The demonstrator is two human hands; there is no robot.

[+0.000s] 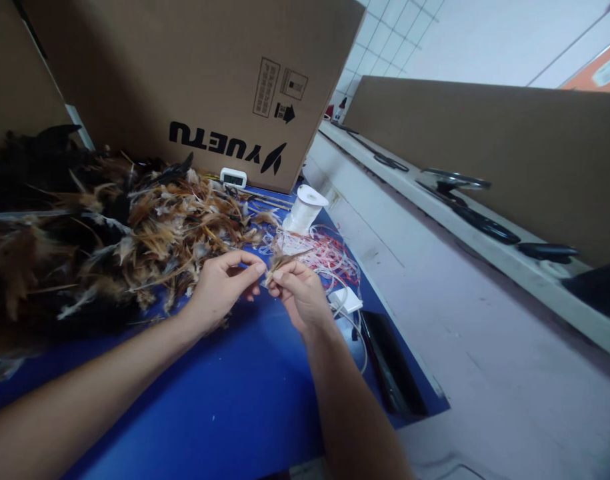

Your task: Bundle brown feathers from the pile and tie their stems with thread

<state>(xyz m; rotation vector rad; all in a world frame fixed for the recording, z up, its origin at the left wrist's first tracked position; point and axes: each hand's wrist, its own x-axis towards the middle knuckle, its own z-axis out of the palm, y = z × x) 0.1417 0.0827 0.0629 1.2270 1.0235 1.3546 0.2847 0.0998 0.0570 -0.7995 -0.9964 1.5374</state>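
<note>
Blue tabletop (pixel 225 400) in the head view; right hand (pixel 302 293) pinches a small brown feather tuft (pixel 281 262) between thumb and fingers, just above the table; left hand (pixel 222 287) just beside it, thumb and index drawn narrow, tips near the tuft; can't tell if anything thin sits between them.

Big loose feather pile (pixel 179 233) on the left side, brown, black and pale; white spool (pixel 302 212) upright beyond the right hand, red and white strings (pixel 335 257) tangled next to it; white plastic block (pixel 345 300) and cable (pixel 363 347) right of that hand, long dark object (pixel 392 367) nearer the edge; little white display (pixel 233 177) by the cardboard box (pixel 199 73) at the back.
</note>
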